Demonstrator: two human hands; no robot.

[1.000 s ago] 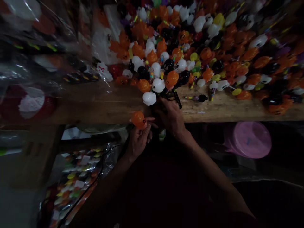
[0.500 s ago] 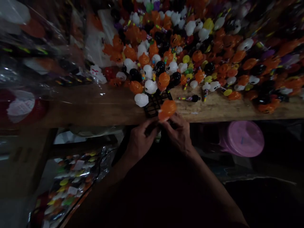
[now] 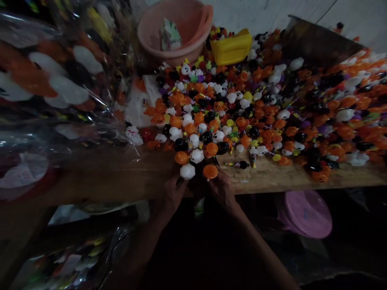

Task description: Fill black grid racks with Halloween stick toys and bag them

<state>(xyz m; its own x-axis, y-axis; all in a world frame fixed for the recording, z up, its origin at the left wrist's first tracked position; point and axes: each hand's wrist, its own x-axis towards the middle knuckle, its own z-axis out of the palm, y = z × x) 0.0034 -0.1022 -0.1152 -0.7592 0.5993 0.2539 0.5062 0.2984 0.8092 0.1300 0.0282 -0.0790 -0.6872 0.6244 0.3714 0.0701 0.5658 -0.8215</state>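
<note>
My right hand (image 3: 223, 191) is closed beneath an orange toy head (image 3: 210, 172), which now faces straight up. Whether its stem sits in the black rack (image 3: 214, 161) is hidden. My left hand (image 3: 173, 194) is at the rack's near left side, just below a white toy head (image 3: 187, 171); its fingers are curled and dark, and what they grip is hidden. Behind these, orange, white and black heads stand in rows over the rack, covering most of it. A slim tube with coloured beads and a black top (image 3: 242, 164) lies on the wooden table right of my right hand.
Loose toy heads and tubes are heaped across the table (image 3: 154, 173). Clear plastic bags (image 3: 72, 76) bulge at the left. A pink basin (image 3: 175, 52), a yellow container (image 3: 231, 47) and a dark metal tray (image 3: 320, 42) stand behind. A pink lidded tub (image 3: 308, 213) is below the table's right edge.
The view has tilted up, bringing the basin and wall into sight. The orange head went from tilted above my fingers to upright at the rack's front right, and my hands moved apart slightly.
</note>
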